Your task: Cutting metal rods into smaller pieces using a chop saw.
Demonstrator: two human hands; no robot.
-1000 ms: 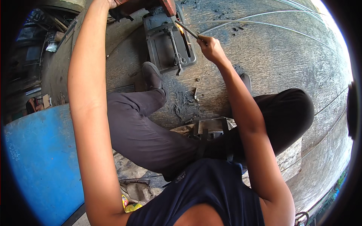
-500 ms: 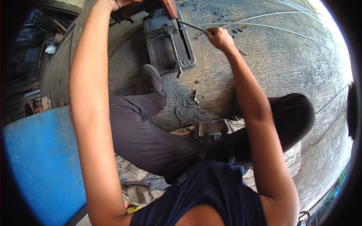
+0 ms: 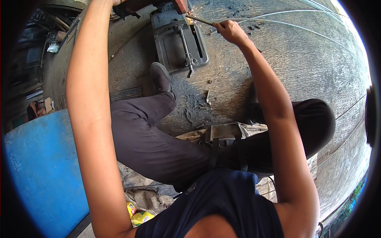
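Note:
A cut-off saw with a dark metal base and a red guard stands on the ground at the top of the view. My left hand is at the upper edge, closed on the saw's handle; most of it lies outside the picture. My right hand grips a thin metal rod, its fingers wrapped round it. The rod's far end meets the saw just under the red guard, where orange sparks fly. A clamp screw lies along the base.
My shod foot rests beside the saw base. Small metal pieces lie on the stained ground. Long thin rods stretch off at upper right. A blue panel fills the lower left, near a yellow packet.
Sparks now show where the rod meets the saw. My right hand and the rod have shifted slightly upward; my left hand has slid further past the upper edge.

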